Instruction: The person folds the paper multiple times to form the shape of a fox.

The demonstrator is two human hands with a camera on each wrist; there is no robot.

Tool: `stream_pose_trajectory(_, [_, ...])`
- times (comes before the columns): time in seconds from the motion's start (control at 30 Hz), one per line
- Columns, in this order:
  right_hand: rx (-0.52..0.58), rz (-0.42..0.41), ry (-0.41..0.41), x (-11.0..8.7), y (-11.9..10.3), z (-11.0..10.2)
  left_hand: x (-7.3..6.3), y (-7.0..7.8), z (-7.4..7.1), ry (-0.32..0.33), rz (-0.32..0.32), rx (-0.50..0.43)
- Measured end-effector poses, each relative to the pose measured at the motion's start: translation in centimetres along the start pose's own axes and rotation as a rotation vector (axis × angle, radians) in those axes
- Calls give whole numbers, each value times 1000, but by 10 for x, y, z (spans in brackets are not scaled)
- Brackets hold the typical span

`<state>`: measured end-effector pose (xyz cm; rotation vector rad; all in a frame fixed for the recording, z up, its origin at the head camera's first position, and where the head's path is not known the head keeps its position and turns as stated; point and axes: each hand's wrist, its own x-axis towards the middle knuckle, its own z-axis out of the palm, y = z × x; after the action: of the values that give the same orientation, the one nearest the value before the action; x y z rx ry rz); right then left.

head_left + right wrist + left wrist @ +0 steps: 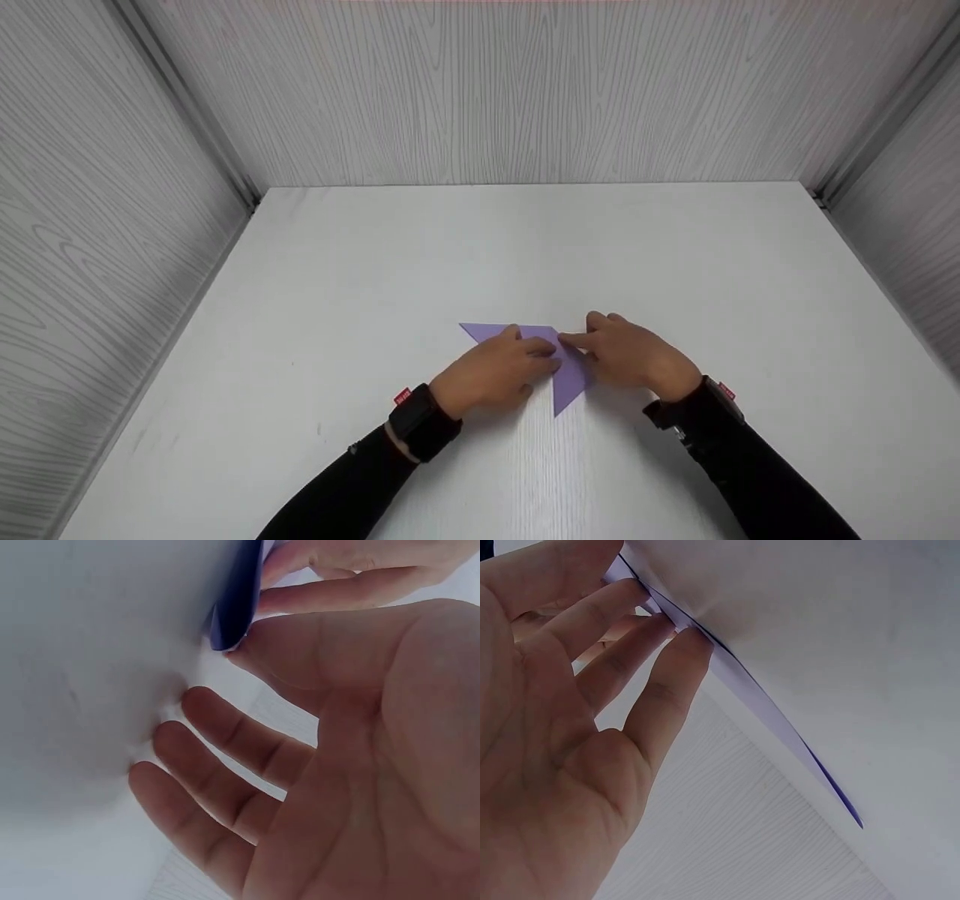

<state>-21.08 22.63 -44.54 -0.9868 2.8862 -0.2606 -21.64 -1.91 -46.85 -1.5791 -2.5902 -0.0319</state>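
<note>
Black sleeves (345, 487) nearest. My left hand (499, 369), fingers loosely spread, rests on paper (570, 379) on the desk (375, 262), apparently steadying it; my right hand (637, 352) pinches its edge, likely to hold the fold aligned.

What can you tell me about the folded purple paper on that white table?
The folded purple paper looks thin, with straight edges and sharp tips: one points to the left, another toward the person. It lies on the white wood-grain table, partly hidden. The person's left grip rests over it, while the right grip touches its right side. The left wrist view shows layers parted along an edge, so it seems not fully flat.
</note>
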Motion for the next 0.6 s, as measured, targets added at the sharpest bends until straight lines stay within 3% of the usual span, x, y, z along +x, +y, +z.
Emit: stream_pose_trajectory(0.6, [63,27,-69,-6,1,-13,0,3,-4,-64,-56,-30])
